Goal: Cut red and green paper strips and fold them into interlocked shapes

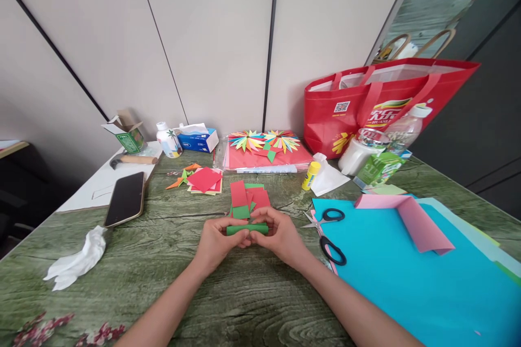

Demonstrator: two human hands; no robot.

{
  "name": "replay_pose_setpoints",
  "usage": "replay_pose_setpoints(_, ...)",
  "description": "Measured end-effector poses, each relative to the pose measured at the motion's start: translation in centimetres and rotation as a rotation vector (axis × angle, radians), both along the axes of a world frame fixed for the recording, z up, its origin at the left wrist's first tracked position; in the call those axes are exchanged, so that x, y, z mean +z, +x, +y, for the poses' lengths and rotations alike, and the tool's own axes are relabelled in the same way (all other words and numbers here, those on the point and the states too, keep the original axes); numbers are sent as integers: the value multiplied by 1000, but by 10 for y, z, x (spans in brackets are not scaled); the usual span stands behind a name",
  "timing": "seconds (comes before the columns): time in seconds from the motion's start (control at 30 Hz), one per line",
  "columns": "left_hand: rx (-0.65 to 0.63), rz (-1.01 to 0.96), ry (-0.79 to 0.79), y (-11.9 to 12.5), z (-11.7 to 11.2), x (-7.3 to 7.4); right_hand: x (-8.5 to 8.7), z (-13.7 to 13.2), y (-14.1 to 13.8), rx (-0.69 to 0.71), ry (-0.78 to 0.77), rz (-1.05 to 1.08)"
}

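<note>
Both hands hold one narrow strip of green paper (pixel 259 227), folded or rolled lengthwise, above the middle of the table. My left hand (pixel 222 238) pinches its left part between thumb and fingers. On its right part, my right hand (pixel 277 233) is closed the same way, and the two thumbs nearly meet. Just beyond the fingers lies a loose pile of red and green paper pieces (pixel 256 198). To the right, scissors (pixel 325 222) with black handles lie spread at the edge of a blue paper sheet (pixel 386 260).
A yellow glue stick (pixel 310 175) stands behind the scissors. Folded pink paper (pixel 419 222) rests on the blue sheet. At left are a phone (pixel 125 199), a crumpled tissue (pixel 77 260) and a hammer (pixel 134 159). A red bag (pixel 350 114) and colourful paper stars (pixel 280 142) sit along the wall.
</note>
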State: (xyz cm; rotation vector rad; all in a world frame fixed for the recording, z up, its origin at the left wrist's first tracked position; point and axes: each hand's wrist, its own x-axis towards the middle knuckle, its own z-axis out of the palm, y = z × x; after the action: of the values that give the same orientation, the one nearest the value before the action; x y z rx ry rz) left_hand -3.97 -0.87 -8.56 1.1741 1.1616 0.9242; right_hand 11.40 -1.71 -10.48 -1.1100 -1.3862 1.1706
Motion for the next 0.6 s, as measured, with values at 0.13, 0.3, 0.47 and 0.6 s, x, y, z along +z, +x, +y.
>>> replay_pose_setpoints(0.13, -24, -10, 3, -1, 2, -1, -2, 1, 0, 30, -29, 26)
replay_pose_setpoints(0.3, -20, -15, -9, -3, 3, 1, -1, 3, 1, 63, -137, 177)
replay_pose_setpoints(0.47, 7, -1, -3, -5, 4, 2, 0, 5, 3, 77, -174, 291)
replay_pose_setpoints(0.6, 22, 32, 11, -6, 6, 2, 0, 6, 5, 90, -152, 296)
